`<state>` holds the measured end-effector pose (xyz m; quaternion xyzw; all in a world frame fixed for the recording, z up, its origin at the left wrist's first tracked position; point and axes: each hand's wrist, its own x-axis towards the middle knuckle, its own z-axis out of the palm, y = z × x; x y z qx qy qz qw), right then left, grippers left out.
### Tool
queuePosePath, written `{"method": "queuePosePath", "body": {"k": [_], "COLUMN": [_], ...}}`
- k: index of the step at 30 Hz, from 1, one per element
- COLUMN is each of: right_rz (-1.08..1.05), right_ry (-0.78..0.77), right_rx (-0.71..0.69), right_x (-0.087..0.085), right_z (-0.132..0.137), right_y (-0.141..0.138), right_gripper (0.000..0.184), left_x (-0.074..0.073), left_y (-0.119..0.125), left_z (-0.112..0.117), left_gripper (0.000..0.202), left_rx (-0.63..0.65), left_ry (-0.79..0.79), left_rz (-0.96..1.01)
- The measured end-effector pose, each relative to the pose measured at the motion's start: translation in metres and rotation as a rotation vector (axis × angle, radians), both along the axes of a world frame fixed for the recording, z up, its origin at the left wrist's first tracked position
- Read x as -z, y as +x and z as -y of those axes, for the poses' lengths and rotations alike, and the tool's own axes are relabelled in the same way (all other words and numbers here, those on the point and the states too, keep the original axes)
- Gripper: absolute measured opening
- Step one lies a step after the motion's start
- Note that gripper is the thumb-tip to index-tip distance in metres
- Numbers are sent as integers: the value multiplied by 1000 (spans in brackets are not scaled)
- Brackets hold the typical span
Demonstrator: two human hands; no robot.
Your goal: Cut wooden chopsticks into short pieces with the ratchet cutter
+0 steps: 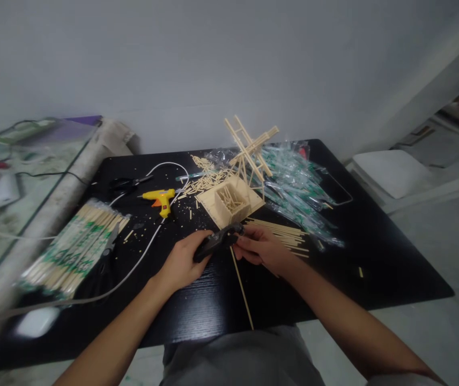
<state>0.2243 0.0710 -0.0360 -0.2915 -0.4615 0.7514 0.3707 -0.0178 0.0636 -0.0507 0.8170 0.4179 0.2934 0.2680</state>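
Left fingers (202,236) grip a black tool (213,244); right fingers (250,244) seemingly pinch a thin stick (243,285), probably for cutting. Steady alignment seems needed next.

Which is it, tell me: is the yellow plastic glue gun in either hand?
No, the glue gun lies on the black table, apart from the left hand and right hand.

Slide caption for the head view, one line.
Left hand holding a black tool, right hand at its tip, near a stick-built model on a black table.
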Motion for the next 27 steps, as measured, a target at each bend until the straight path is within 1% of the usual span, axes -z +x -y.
{"method": "queuePosePath", "body": {"k": [5, 12, 16, 19, 20, 22, 24, 27], "right_rz": [3, -21, -12, -35, -44, -57, -72, -102], "right_ry": [9, -25, -33, -41, -46, -54, -53, -48], "right_rx": [-12, -4, 17, 37, 42, 49, 53, 55], "right_x": [0, 2, 1, 2, 2, 2, 2, 1], "right_z": [0, 0, 0, 0, 0, 0, 1, 1], "right_y": [1, 1, -1, -3, -3, -3, -4, -4], "right_gripper": [35, 33, 36, 35, 34, 33, 31, 26], "left_x": [-2, -7, -9, -10, -10, -8, -5, 1], "left_y": [2, 2, 3, 5, 7, 9, 11, 13], "left_z": [0, 4, 4, 4, 5, 5, 6, 7], "left_gripper": [30, 23, 14, 11, 11, 19, 28, 36], "left_rx": [-4, -30, -36, -43, -52, -92, -146, -196], "left_ry": [-5, -42, -90, -147, -173, -253, -381, -572], "left_rz": [-17, -43, -44, -19, 3, 78, 198, 381]}}
